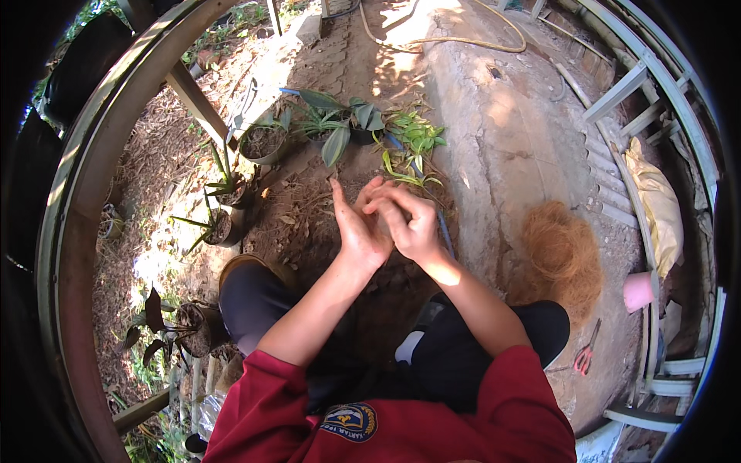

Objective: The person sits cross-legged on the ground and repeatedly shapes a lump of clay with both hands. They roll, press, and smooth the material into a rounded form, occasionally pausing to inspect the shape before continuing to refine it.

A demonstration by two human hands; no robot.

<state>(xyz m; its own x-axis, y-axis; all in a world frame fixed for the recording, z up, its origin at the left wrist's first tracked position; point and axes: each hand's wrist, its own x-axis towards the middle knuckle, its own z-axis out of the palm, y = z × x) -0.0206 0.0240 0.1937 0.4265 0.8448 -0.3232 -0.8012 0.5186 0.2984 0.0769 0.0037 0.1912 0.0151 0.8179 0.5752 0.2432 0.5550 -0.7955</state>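
Note:
In front of me, above the soil, my two hands touch each other. My left hand (360, 232) is turned palm up, its thumb standing apart. Across its palm and fingers lies my right hand (415, 227) with bent fingers. No object shows in the left palm; whether anything small sits under the right fingers is hidden. Just beyond the hands, cut leafy stems (412, 136) with green and yellow leaves lie on the ground. Beside them stand potted plants with broad striped leaves (337, 144). A blue hose or pipe (444, 231) runs past my right wrist.
A heap of brown coir-like fibre (553, 249) rests on the concrete at right, near red-handled scissors (584, 356) and a pink pot (638, 291). Potted plants line the left, including one pot (263, 142) and a dark-leaved plant (153, 312). A yellowish hose (463, 40) curves at the back.

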